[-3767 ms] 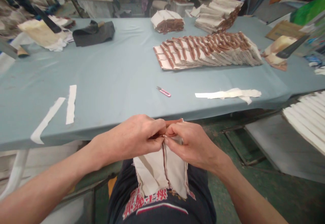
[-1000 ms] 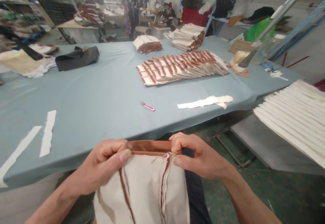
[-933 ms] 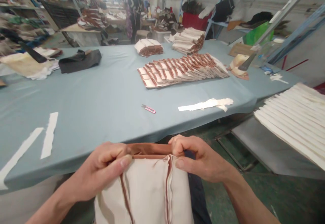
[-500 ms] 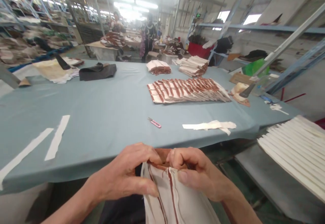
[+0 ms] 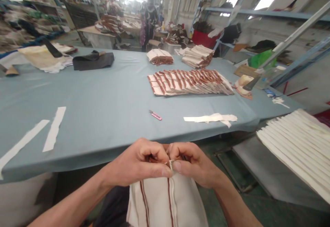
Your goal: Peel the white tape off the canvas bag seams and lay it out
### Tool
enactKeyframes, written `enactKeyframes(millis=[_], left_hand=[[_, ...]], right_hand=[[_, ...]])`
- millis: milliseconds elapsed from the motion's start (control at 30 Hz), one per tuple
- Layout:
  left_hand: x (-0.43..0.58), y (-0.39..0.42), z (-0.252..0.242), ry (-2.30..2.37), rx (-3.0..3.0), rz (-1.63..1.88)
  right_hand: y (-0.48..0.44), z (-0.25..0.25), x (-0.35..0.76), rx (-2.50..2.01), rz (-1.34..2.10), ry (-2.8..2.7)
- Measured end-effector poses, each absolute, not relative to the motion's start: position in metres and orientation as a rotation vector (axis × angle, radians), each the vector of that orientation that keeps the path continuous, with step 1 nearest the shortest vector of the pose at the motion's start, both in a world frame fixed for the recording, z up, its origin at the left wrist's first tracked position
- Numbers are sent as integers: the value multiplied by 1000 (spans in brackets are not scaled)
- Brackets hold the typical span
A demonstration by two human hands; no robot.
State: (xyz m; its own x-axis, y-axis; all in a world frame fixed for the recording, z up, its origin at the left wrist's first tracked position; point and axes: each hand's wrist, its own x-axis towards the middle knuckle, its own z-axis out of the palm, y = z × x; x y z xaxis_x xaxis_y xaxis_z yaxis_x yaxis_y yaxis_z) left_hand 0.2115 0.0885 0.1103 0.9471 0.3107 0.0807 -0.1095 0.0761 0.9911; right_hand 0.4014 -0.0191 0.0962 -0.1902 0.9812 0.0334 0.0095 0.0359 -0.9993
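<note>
A cream fabric piece (image 5: 157,199) with dark brown seam lines hangs over my lap below the table edge. My left hand (image 5: 139,160) pinches its top edge between thumb and fingers. Right beside it, my right hand (image 5: 192,161) grips the same edge at a seam, thumb in front and fingers curled behind. The two hands almost touch, and a little brown material shows between them. My fingers hide most of the top edge.
On the blue-covered table (image 5: 108,106) lie pink thread snips (image 5: 155,115), white strips (image 5: 210,118) and a fanned row of cream-and-brown pieces (image 5: 190,82). Folded stacks (image 5: 197,56) and a dark cloth (image 5: 93,61) sit farther back. Layered white pieces (image 5: 299,148) rest at right. People stand in the background.
My left hand has moved right along the fabric's top edge, up against my right hand. The fabric hangs flatter, its seams spread apart. The view has tilted slightly down.
</note>
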Motion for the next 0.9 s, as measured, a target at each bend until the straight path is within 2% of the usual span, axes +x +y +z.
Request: enactKeyframes(millis=[233, 433, 533, 633, 900], left_hand=[[209, 91, 112, 245, 1637, 215], [212, 80, 115, 184, 2029, 558], [207, 86, 121, 187, 1928, 377], [199, 97, 128, 182, 1832, 173], [188, 107, 134, 185, 2060, 33]], right_hand=[[-17, 99, 401, -1158, 1248, -1478], [-16, 126, 398, -1402, 916, -1839], [-17, 130, 395, -1489, 708, -1980], [-17, 127, 392, -1495, 646, -2033], [-17, 112, 384, -1496, 783, -1987]])
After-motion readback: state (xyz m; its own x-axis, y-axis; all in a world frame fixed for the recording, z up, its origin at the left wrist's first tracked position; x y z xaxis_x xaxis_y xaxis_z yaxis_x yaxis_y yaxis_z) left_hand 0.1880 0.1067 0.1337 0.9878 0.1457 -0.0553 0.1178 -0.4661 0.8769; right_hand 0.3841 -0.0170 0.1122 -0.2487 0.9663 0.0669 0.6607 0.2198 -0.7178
